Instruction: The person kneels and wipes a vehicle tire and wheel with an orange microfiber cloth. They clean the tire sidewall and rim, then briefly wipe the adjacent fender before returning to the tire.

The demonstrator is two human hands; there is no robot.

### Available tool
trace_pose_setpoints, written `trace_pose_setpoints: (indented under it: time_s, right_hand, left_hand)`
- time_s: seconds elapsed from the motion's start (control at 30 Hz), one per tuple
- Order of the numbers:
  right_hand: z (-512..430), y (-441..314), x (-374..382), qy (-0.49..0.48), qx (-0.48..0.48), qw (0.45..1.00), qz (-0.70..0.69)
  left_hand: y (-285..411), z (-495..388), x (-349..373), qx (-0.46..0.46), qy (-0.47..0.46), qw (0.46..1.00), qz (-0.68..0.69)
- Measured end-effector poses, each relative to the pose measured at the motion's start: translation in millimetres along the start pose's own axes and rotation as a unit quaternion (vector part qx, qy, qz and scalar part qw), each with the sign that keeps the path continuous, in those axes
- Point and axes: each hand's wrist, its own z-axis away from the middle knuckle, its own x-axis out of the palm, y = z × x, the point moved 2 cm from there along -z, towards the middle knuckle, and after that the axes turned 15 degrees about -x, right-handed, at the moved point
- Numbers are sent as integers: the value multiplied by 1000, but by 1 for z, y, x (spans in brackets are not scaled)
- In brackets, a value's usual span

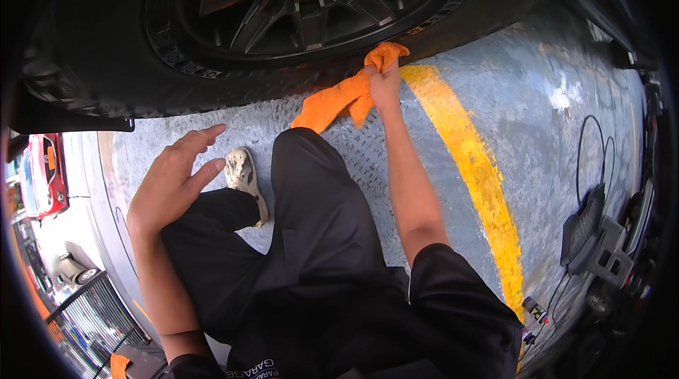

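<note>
My right hand grips a bunched orange cloth and presses it against the lower sidewall of a large black tire. The cloth's loose end hangs down to the left, as far as my raised knee. Inside the tire sits a dark multi-spoke alloy wheel with a round centre cap. My left hand is held in the air below and to the left of the tire, with nothing in it. Its fingers and thumb are apart.
A worn yellow line crosses the grey painted floor. At right lie a black cable, a grey plastic stand and a spray can. A red car and a black metal gate are at left.
</note>
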Motion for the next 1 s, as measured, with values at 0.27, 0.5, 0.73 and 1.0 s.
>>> trace_pose_setpoints:
  time_s: [0.27, 0.5, 0.73, 1.0]
  right_hand:
    - [-5, -12, -14, 21, 49, 999, 3]
    - [-3, -27, -34, 149, -6, 986, -68]
    - [-12, -50, -19, -57, 0, 891, 451]
    - [-17, -63, -19, 104, 187, 745, -631]
  left_hand:
    - [0, 1, 4, -1, 4, 1000, 2]
    - [1, 9, 1, -12, 11, 1000, 17]
    - [-4, 11, 4, -13, 5, 1000, 20]
    - [-1, 10, 6, -8, 3, 1000, 9]
